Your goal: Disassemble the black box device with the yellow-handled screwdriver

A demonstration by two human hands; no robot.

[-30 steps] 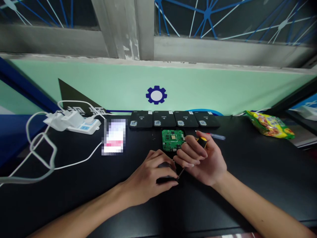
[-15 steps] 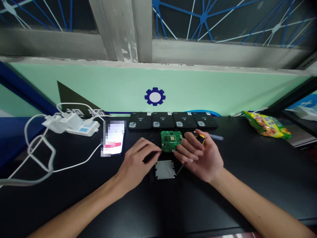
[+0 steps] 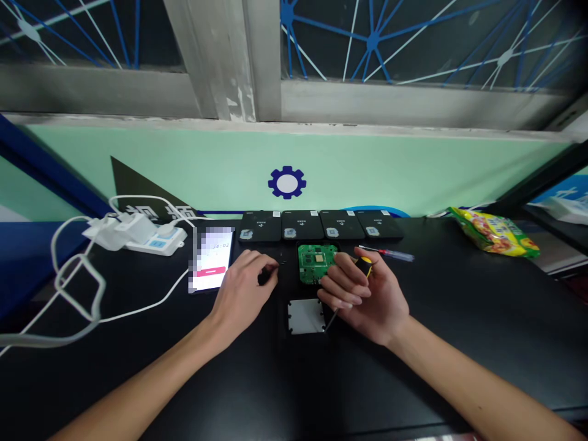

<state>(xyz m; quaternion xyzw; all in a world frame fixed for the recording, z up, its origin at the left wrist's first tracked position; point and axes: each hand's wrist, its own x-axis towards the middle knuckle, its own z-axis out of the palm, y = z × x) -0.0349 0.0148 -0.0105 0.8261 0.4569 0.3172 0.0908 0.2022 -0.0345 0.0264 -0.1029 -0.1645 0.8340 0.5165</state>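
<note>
My right hand [image 3: 362,297] is wrapped around a screwdriver [image 3: 365,264] with a yellow and black handle. Its shaft slants down to the corner of a flat cover [image 3: 306,316] with a silvery plate and dark notches at its edges. Left of that, my left hand [image 3: 245,278] is closed in a pinch just above the table; whatever its fingertips hold is too small to make out. Beside those fingertips lie several tiny dark screws [image 3: 283,262]. A green circuit board [image 3: 315,262] sits in a black case behind the cover, partly hidden by my right hand.
Several black boxes [image 3: 261,226] stand in a row at the back. A lit phone [image 3: 214,260] lies left, near a power strip [image 3: 158,244] with white cables. A second screwdriver [image 3: 395,254] with a clear handle and a yellow-green snack bag [image 3: 496,233] are on the right.
My left hand has let go of the cover and moved left and away from me, to the tiny screws. The cover now lies exposed. My right hand keeps the screwdriver at its corner.
</note>
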